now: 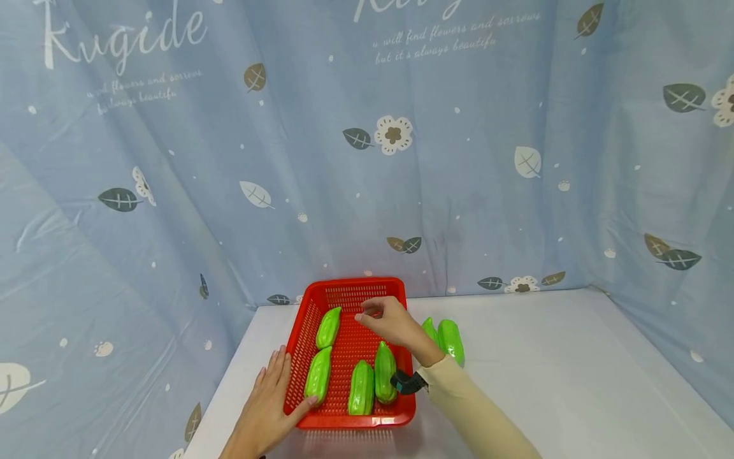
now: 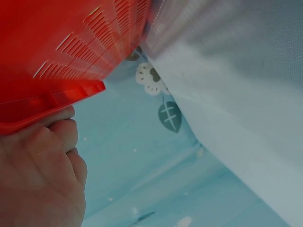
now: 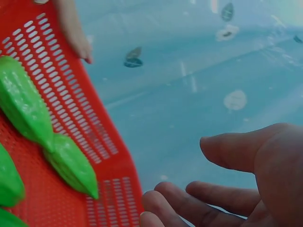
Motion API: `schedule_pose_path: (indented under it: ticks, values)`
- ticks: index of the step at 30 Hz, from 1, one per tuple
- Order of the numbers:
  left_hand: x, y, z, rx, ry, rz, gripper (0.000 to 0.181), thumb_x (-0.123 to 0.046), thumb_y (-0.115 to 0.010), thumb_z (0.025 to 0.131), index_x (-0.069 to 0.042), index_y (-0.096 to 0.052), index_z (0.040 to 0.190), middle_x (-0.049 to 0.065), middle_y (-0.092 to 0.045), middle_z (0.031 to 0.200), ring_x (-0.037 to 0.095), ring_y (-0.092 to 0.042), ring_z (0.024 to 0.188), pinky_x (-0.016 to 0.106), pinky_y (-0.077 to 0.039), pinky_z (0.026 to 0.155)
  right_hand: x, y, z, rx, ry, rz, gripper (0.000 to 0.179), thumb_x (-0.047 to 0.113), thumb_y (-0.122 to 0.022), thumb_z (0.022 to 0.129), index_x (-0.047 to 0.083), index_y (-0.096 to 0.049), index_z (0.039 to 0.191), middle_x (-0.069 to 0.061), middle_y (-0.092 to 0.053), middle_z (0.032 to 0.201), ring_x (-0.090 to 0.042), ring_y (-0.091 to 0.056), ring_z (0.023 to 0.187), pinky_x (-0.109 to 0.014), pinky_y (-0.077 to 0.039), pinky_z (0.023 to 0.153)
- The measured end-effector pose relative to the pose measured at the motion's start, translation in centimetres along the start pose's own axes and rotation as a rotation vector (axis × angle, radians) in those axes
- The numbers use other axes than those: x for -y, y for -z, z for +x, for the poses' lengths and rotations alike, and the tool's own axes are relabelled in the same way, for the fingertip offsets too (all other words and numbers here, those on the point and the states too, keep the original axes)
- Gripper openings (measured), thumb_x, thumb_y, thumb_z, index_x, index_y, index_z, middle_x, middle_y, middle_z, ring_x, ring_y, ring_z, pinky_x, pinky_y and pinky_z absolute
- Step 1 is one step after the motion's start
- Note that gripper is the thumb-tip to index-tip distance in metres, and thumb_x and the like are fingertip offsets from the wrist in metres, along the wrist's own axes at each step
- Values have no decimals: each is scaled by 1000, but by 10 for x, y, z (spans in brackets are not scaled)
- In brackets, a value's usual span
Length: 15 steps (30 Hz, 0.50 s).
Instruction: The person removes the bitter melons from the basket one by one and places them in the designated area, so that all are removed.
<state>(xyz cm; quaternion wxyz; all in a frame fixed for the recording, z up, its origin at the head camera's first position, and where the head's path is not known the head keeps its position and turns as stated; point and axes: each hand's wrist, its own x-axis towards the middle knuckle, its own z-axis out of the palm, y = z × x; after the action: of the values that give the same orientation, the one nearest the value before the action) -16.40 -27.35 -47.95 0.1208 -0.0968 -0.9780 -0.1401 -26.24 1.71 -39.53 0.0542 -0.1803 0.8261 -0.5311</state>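
Observation:
A red plastic basket (image 1: 355,282) with slotted walls holds several bright green ridged gourds: two lie end to end along its left side, and a pair (image 1: 361,389) lies side by side at the front right. My left hand (image 1: 266,401) rests on the basket's left rim, fingers extended and thumb over the front corner; in the left wrist view its fingers show against the underside of the rim (image 2: 52,106). Over the back right part of the basket hovers my right hand (image 1: 395,322), with nothing between thumb and fingers. The right wrist view shows those fingers (image 3: 208,198) loosely bent and apart from the thumb.
Right of the basket, two more green gourds (image 1: 451,341) lie on the white tabletop (image 1: 545,370), one partly hidden by my right forearm. A blue printed curtain (image 1: 459,210) hangs behind the table and along both sides. A dark band (image 1: 408,382) circles my right wrist.

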Motion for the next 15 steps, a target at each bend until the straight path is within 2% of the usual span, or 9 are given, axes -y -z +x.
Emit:
schedule_pose_path:
  ticks: [5,15]
  values:
    - [0,0,1,-1,1,3,101,-64,-64,90,6,-35,157,23,-31,168,44,-28,156,67,-30,121,-1,-17,8,38,-5,-40,45,30,-70,98,2,-67,133,-14,-72,121,-27,-70,107,-45,-59,90]
    - [-2,0,1,12,18,-8,103,-65,-64,90,6,-34,158,23,-30,168,45,-27,157,68,-28,121,-9,-49,22,57,-47,-76,47,26,-72,96,-5,-66,131,-17,-71,121,-29,-68,107,-49,-59,93]
